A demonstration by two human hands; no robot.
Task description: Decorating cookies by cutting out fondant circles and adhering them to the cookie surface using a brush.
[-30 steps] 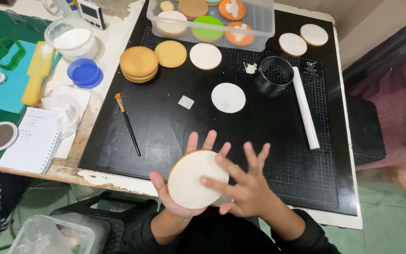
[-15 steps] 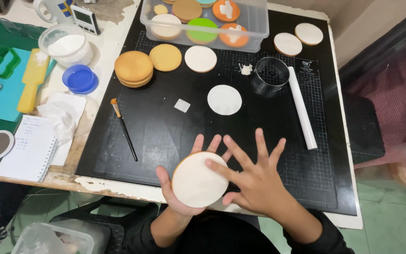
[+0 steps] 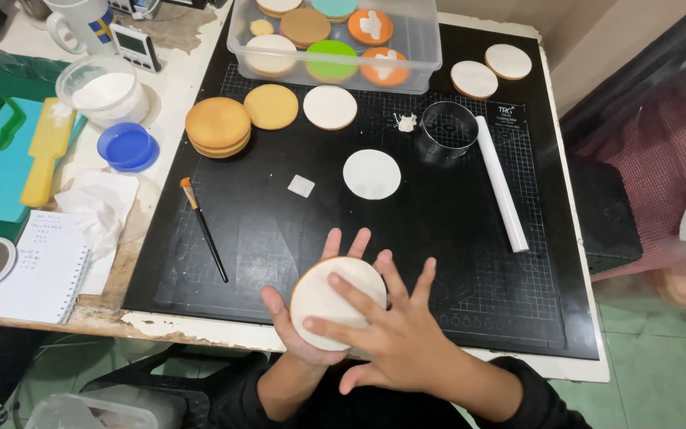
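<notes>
From the head view, looking down over the near edge of the desk, the left hand [image 3: 299,338] lies palm up under a round cookie topped with a white icing disc [image 3: 337,302], its fingers spread wide beneath and showing past the cookie's far rim, so it cradles the thing without closing round it. The right hand [image 3: 395,334] lies on top, fingers splayed fully apart, the fingertips [image 3: 335,280] flat on the white surface; it grips nothing. Compared with a half second and a second ago, the pair of hands sits at much the same spot over the near edge, but the right hand has crept further across the disc, its fingers now reaching well onto the white face rather than its right side. To my eye that reads as the icing being smoothed down onto the cookie, a pressing stroke under way.

On the black cutting mat [image 3: 470,262] the rest lies untouched: a loose white icing round [image 3: 371,174] near the middle, a small white square scrap [image 3: 301,186] beside it, a thin brush [image 3: 204,229] toward the left edge, a stack of bare cookies [image 3: 217,126] at the far left, a metal ring cutter [image 3: 448,128] and a white rolling pin [image 3: 502,183] to the right, and a clear tub of decorated cookies [image 3: 422,48] at the far edge.
</notes>
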